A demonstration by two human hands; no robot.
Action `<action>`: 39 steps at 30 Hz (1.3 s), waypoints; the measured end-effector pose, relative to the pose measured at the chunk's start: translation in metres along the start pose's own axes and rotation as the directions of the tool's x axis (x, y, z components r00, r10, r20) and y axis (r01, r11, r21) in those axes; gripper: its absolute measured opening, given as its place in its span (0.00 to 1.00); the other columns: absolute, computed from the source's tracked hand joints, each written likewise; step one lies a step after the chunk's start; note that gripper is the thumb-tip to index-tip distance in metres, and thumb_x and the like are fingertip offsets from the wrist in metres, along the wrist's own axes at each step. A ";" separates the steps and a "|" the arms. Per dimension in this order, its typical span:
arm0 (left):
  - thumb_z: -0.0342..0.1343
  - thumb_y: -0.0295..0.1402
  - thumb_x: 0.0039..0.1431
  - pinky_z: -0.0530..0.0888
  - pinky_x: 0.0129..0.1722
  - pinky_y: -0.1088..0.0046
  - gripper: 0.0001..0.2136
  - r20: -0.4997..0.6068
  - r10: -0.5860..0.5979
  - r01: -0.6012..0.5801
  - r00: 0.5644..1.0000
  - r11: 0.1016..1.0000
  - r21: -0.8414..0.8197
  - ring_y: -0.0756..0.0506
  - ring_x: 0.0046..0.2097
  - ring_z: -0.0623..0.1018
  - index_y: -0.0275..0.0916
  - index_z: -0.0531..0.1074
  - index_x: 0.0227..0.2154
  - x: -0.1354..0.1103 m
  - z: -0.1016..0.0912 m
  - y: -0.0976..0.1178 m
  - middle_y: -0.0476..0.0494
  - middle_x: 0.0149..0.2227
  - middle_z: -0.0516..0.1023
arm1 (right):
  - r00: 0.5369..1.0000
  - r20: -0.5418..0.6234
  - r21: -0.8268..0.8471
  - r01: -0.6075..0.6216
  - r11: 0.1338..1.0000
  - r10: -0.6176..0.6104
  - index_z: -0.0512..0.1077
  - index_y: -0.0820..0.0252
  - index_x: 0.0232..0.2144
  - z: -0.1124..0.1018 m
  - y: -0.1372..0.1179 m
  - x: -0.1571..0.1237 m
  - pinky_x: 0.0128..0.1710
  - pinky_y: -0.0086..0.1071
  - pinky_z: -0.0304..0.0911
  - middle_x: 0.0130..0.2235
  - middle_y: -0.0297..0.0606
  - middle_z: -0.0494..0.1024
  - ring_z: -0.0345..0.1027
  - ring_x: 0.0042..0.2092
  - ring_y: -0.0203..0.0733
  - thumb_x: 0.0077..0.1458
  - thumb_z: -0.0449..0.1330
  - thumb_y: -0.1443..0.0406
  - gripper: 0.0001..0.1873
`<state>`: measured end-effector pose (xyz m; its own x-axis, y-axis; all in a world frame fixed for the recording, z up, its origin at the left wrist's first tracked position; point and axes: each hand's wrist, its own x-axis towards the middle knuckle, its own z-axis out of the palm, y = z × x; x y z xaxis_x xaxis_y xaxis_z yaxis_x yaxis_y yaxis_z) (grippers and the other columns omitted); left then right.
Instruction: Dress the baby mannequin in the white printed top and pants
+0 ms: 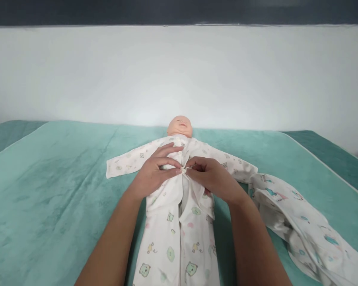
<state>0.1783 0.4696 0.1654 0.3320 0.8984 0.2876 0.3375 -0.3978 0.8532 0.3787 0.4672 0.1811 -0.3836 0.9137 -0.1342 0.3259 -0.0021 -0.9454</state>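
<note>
A baby doll [180,126] lies on its back, dressed in a white printed baby top [164,196] with long sleeves spread to both sides. Printed baby trousers [170,254] with bears and other small pictures cover its legs. At the middle of the chest, my left hand [159,169] pinches the edge of the top's front opening between thumb and index finger, its other fingers stretched over the cloth. Right beside it, my right hand [211,174] pinches the facing edge with curled fingers. The fingertips nearly meet; whatever fastening lies between them is mostly hidden. Below, the front edges hang apart.
A teal plush cover [62,190] spreads under the doll. To the right lies a loosely folded white printed cloth [304,222], close to the sleeve's end. Behind the bed stands a white wall [179,75] with a dark band along its top.
</note>
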 end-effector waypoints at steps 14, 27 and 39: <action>0.61 0.37 0.57 0.59 0.64 0.54 0.04 -0.039 -0.013 0.011 0.999 0.998 -0.063 0.39 0.66 0.61 0.45 0.79 0.31 -0.002 0.001 -0.003 0.48 0.60 0.70 | 0.995 0.068 -0.023 0.072 0.997 -0.070 0.73 0.58 0.33 -0.005 0.003 -0.002 0.15 0.23 0.52 0.20 0.25 0.56 0.50 0.18 0.28 0.58 0.55 0.53 0.16; 0.56 0.37 0.61 0.57 0.65 0.53 0.07 0.022 0.061 -0.062 0.998 0.997 0.046 0.41 0.67 0.57 0.45 0.79 0.32 0.000 -0.003 -0.004 0.48 0.60 0.71 | 0.996 -0.069 -0.026 -0.058 0.998 0.056 0.74 0.60 0.29 0.004 -0.001 0.003 0.16 0.25 0.45 0.19 0.26 0.58 0.46 0.19 0.28 0.52 0.60 0.52 0.17; 0.53 0.36 0.63 0.51 0.66 0.50 0.08 0.089 0.080 -0.086 0.993 0.994 0.066 0.40 0.69 0.53 0.45 0.77 0.33 -0.003 -0.004 0.001 0.49 0.62 0.67 | 0.964 -0.254 -0.081 0.055 0.995 -0.074 0.73 0.60 0.26 0.006 0.007 0.009 0.25 0.28 0.48 0.23 0.29 0.63 0.52 0.26 0.33 0.51 0.61 0.55 0.14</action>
<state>0.1745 0.4675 0.1671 0.4346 0.8438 0.3149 0.3655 -0.4848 0.7946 0.3720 0.4730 0.1711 -0.1747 0.9845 0.0160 0.3734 0.0813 -0.9241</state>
